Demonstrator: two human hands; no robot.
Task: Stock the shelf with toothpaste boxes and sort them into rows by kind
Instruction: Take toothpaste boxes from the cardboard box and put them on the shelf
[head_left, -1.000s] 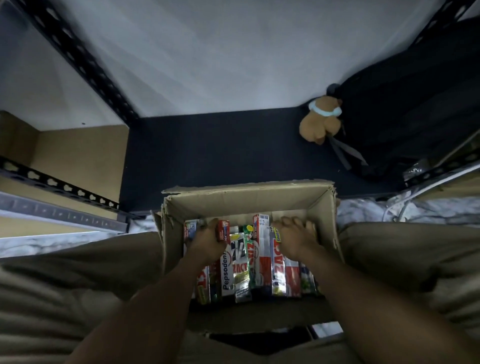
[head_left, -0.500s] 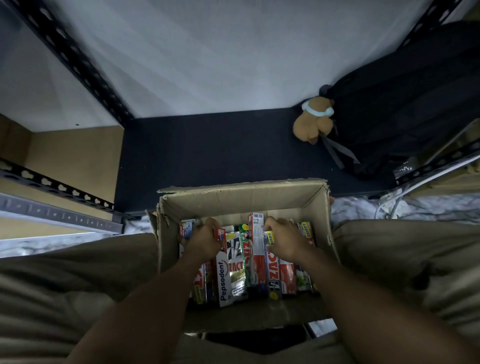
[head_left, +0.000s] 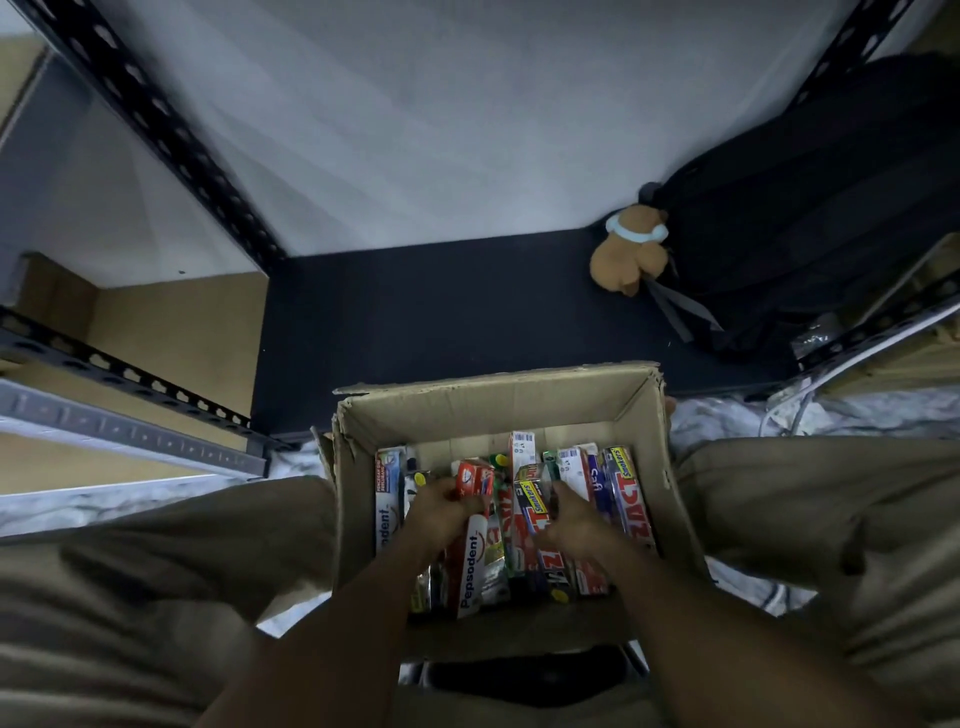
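An open cardboard box (head_left: 483, 413) sits between my knees, packed with several toothpaste boxes standing side by side. My left hand (head_left: 441, 512) grips the top of a red and white Pepsodent box (head_left: 472, 551), which stands higher than its neighbours. My right hand (head_left: 574, 517) curls round a red Zact Smokers box (head_left: 530, 506) in the middle of the carton. Another Zact box (head_left: 631, 499) leans at the right wall, and a pale Pepsodent box (head_left: 388, 486) stands at the left wall. The black shelf board (head_left: 441, 306) lies beyond the carton.
A brown plush toy (head_left: 628, 254) and a black backpack (head_left: 810, 223) occupy the shelf's right end. Black perforated uprights (head_left: 156, 130) frame the shelf against a white back wall. A lower rack rail (head_left: 124, 374) runs at left. My trouser legs flank the carton.
Both hands have drawn back from the far ends of the boxes toward me. The red Pepsodent box and the Zact Smokers box now stand higher in the carton. The view has shifted slightly left.
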